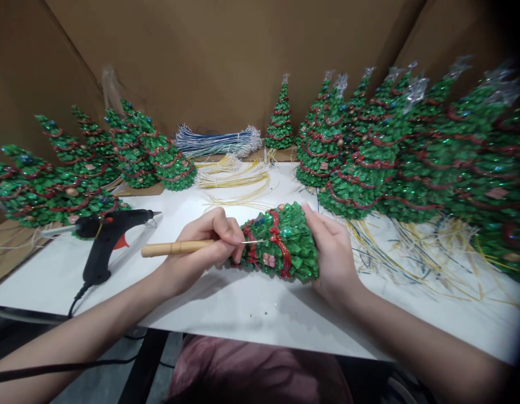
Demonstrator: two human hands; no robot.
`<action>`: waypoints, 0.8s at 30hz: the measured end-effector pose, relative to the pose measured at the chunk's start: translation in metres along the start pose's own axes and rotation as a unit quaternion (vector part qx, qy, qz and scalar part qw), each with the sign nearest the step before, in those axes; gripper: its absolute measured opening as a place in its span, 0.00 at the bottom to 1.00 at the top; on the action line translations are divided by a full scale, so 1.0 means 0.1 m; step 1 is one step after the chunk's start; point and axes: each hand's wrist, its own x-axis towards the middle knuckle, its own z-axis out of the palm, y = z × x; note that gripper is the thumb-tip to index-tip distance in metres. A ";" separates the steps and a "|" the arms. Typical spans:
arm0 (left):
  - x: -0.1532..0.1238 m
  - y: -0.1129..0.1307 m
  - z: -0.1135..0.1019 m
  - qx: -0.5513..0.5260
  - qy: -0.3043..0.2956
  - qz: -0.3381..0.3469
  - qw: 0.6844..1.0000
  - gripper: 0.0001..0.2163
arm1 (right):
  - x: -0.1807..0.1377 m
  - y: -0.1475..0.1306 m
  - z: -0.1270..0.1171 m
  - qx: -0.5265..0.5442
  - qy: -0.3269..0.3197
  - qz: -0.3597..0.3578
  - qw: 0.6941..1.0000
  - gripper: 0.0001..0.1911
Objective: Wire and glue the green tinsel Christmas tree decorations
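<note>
A small green Christmas tree figurine (280, 241) with red garlands and a pink gift lies on its side between my hands, its wide base toward the right. My right hand (333, 252) is closed around the base end. In my left hand (211, 241) is a thin tool with a wooden handle (175, 248), pinched in the fingers. Its fine metal tip reaches over the tree's side; whether it touches the surface I cannot tell. The tree's narrow top is hidden behind my left fingers.
A black hot glue gun (106, 238) lies at left on the white table (179, 306). Several finished-looking trees (136, 148) stand at left; more, with clear star tops (360, 163), crowd the right. Bundles of blue wires (217, 140) and yellow wires (238, 178) lie behind; loose wires (403, 261) spread at right.
</note>
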 end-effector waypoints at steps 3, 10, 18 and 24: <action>0.02 0.03 0.00 -0.015 0.005 0.001 1.000 0.05 | 0.00 0.00 0.00 0.000 0.000 0.000 1.000 0.17; 0.04 0.12 -0.05 0.031 0.025 -0.009 0.999 0.05 | -0.01 -0.01 0.00 -0.020 0.005 0.005 1.000 0.20; 0.06 0.24 -0.08 0.079 -0.002 -0.014 0.997 0.07 | 0.00 -0.01 0.00 -0.022 0.005 -0.001 1.000 0.20; 0.06 0.28 -0.05 0.115 0.002 -0.025 0.993 0.07 | 0.00 -0.01 -0.01 -0.025 0.003 -0.002 1.000 0.20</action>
